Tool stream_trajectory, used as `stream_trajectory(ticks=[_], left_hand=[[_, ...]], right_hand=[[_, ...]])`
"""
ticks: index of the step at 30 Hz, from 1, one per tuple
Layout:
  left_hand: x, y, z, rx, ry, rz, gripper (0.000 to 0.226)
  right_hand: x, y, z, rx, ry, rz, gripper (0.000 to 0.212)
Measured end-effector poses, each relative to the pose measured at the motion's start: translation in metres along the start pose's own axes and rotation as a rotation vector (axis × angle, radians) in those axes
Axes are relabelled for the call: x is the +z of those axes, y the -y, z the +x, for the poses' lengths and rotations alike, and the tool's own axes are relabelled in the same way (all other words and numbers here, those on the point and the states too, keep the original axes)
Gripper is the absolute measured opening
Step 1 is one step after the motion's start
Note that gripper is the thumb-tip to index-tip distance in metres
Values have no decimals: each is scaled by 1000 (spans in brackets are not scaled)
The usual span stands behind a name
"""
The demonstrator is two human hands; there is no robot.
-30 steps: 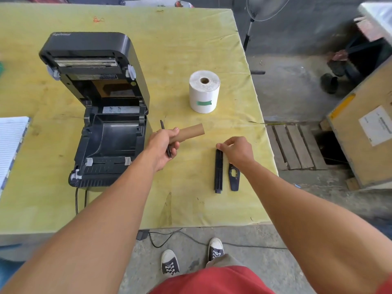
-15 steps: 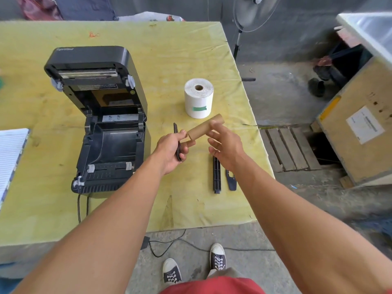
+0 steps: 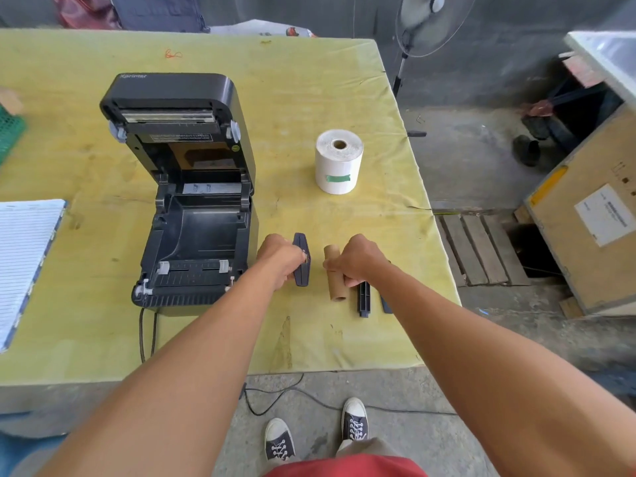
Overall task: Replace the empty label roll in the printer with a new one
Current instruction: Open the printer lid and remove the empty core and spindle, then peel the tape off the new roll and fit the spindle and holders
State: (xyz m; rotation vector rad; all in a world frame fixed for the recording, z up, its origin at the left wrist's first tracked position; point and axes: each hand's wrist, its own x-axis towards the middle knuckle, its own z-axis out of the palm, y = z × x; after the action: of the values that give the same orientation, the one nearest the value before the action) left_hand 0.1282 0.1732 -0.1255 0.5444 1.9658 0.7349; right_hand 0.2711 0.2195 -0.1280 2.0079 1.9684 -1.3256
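The black label printer (image 3: 192, 215) sits on the yellow table (image 3: 309, 80) with its lid up and its roll bay bare. A full white label roll (image 3: 339, 166) with a green tape strip stands upright to the printer's right. My left hand (image 3: 279, 259) grips a flat black plastic holder piece (image 3: 301, 259) just right of the printer. My right hand (image 3: 358, 261) is closed around the empty brown cardboard core (image 3: 334, 275). A black spindle bar (image 3: 364, 299) and another black piece (image 3: 386, 304) lie on the table under my right wrist, partly hidden.
A lined notebook (image 3: 24, 256) lies at the table's left edge, a green mesh item (image 3: 10, 130) beyond it. The printer's cable (image 3: 146, 333) runs off the front edge. A fan (image 3: 426, 25), a wooden crate (image 3: 592, 215) and a pallet (image 3: 481, 249) stand on the right.
The cardboard core has passed from my left hand to my right hand and come off the black holder piece, which stays in my left hand. Both hands moved apart and lower.
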Motion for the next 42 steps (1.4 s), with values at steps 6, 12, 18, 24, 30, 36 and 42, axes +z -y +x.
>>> stream_trajectory(ticks=[6,12,18,24,30,36,42], left_hand=[[9,20,3,23,-25,217,32],[9,39,-7,222,-135,680,29],[6,51,-9,385,-164,725,33],[1,53,-10,400,-157,697,29],[-7,43,-14,450,-147,671,18],[-31,19,-13,552,-134,713,20],[-50,-12,-9,633,-141,703,19]], right_hand=[[5,-10,4,-5,3,-101,33],[2,-10,-1,13,17,-78,35],[0,-8,-13,2,29,-26,31],[-2,-7,-17,5,5,-11,30],[-12,-4,-13,-1,-78,-38,30],[-29,10,-18,11,-222,-132,31],[-42,16,-24,32,-297,-85,23]])
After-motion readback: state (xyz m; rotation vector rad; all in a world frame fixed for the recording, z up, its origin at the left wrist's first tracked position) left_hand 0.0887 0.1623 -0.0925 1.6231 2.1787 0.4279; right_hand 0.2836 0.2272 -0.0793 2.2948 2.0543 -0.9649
